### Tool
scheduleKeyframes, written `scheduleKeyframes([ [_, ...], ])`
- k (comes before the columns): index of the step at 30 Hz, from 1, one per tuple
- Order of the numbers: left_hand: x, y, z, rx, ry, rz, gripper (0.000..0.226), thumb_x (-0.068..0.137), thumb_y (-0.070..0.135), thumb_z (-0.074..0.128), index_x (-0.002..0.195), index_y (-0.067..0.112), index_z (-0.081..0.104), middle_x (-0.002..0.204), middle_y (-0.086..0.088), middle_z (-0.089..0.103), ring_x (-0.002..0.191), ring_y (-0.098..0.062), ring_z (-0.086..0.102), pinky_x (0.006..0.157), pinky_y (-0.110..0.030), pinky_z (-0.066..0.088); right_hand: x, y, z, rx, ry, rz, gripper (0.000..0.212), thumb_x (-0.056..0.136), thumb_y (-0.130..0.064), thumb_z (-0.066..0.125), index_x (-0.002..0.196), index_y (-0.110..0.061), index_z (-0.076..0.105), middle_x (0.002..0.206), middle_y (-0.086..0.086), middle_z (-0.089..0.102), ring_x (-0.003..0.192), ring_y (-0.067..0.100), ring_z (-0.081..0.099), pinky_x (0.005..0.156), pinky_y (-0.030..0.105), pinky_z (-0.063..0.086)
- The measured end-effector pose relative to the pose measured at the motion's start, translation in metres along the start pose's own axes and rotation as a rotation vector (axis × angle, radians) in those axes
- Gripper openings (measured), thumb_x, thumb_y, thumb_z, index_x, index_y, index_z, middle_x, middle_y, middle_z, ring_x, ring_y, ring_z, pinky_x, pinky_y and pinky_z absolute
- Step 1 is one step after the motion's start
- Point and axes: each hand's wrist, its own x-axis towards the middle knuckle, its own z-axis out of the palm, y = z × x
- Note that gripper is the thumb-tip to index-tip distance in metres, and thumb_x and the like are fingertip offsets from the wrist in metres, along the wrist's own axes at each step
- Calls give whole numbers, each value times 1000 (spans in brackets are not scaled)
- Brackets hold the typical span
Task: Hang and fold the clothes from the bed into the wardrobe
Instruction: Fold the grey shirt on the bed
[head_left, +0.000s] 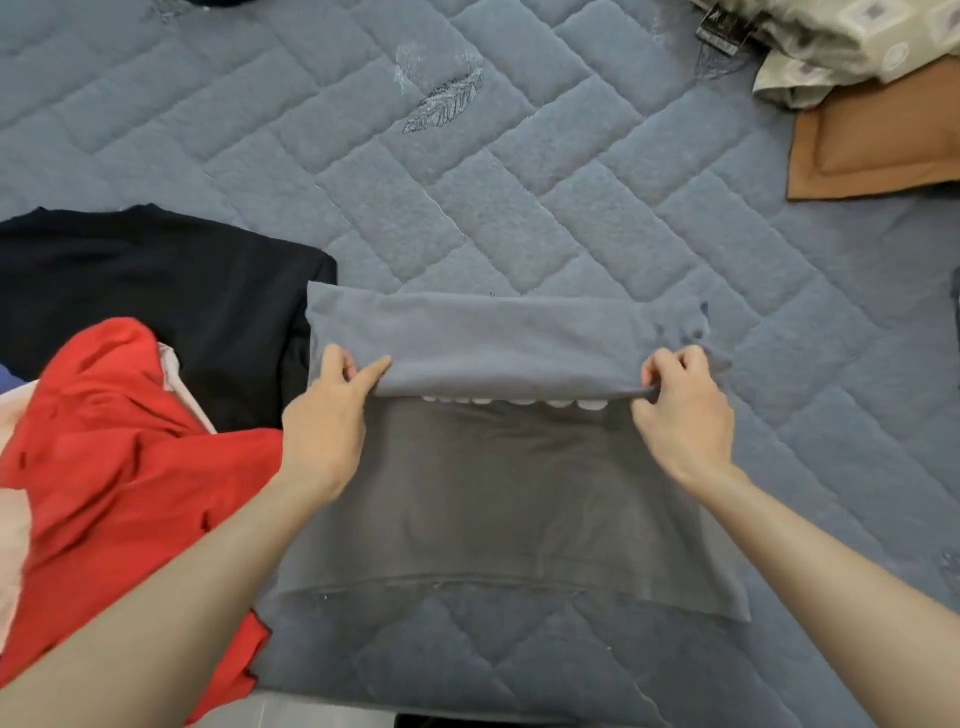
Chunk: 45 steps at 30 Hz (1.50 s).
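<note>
Hands pinch the two ends of a fold on a grey garment (493, 488) that lies flat on the bed (519, 197), near the bed's closest edge. The left hand (324, 421) grips the fold's left end, thumb on top and fingers (374, 371) tucked against the cloth; the right hand (680, 410) pinches the right end between thumb and curled fingers. The far part of the grey garment is turned over toward the person, so a lighter band of cloth lies across the darker lower part, and the doubled edge runs straight between the two hands. Just under that edge a row of small white shapes shows on the darker cloth. The garment's near hem lies spread and flat on the quilt.

Left of the grey garment, touching its far left corner, a black garment (156, 291) lies flat on the bed. A crumpled red garment (119, 467) sits to the near left of the grey one, partly over the black one and under the left forearm, with some pale pink cloth (13, 530) at its left side. Far to the right of the grey garment, at the far corner of the bed, a brown cushion (872, 150) lies with a patterned cream fabric (831, 47) bunched above it.
</note>
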Motion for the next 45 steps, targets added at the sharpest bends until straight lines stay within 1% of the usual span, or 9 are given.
scheduleKeyframes([
  [6, -39, -17, 26, 110, -116, 10, 65, 87, 0, 50, 142, 35, 41, 105, -7, 37, 60, -28, 47, 48, -30, 26, -47, 22, 22, -262, -242, 19, 14, 86, -7, 49, 93, -15, 40, 104, 14, 43, 79, 40, 54, 64, 37, 35],
  [24, -145, -20, 55, 300, -306, 71, 86, 88, 5, 44, 150, 40, -4, 105, -3, 49, 81, -29, 63, 60, -36, 37, -149, 66, 43, -254, -214, 69, 24, 74, 6, 46, 80, -15, 37, 85, 8, 38, 65, 33, 40, 60, 36, 30],
  [29, -157, -21, 50, -153, -429, 43, 80, 82, 20, 54, 146, 49, 17, 89, 10, 43, 86, -22, 58, 73, -36, 47, -166, 64, 51, -186, -360, 252, 14, 79, -4, 47, 88, -13, 41, 103, 10, 42, 82, 33, 51, 68, 35, 37],
  [32, -153, -10, 45, -192, -207, 237, 60, 82, 26, 59, 138, 40, 41, 92, 10, 42, 81, -16, 56, 60, -31, 47, -177, 49, 53, -108, -119, 133, 16, 77, -8, 53, 92, -11, 46, 101, 7, 41, 94, 33, 47, 68, 37, 38],
  [35, -133, 12, 56, -208, -49, 340, 55, 88, 23, 59, 141, 30, 45, 122, -5, 50, 109, -26, 51, 84, -40, 48, -179, 25, 66, -98, -56, -51, 37, 85, -21, 56, 121, -22, 52, 138, 10, 38, 119, 36, 37, 96, 51, 35],
  [37, -117, 34, 67, -160, -164, 292, 55, 97, 36, 45, 148, 41, 27, 154, -3, 25, 140, -30, 23, 110, -51, 26, -177, 13, 81, -94, -198, -33, 46, 94, -41, 46, 139, -46, 33, 158, -1, 6, 137, 35, 12, 110, 62, 11],
  [40, -104, 49, 95, -40, -406, 175, 54, 95, 61, 19, 143, 57, -6, 156, 11, -26, 142, -29, -26, 109, -65, -10, -173, 17, 107, -31, -338, 135, 54, 93, -65, 25, 141, -62, 0, 155, -14, -27, 141, 42, -21, 108, 67, -11],
  [43, -105, 48, 107, 8, -482, 50, 54, 90, 69, 11, 136, 62, -18, 149, 10, -41, 135, -32, -39, 102, -68, -18, -175, 27, 116, -9, -293, 172, 58, 91, -70, 21, 141, -62, -6, 154, -17, -29, 139, 41, -28, 109, 61, -17],
  [45, -104, 61, 103, -69, -499, -22, 53, 92, 68, 10, 138, 61, -14, 150, 9, -39, 136, -33, -38, 101, -70, -17, -177, 30, 114, 80, -181, 192, 54, 95, -58, 35, 146, -53, 16, 160, -12, -10, 143, 36, -14, 112, 56, -13],
])
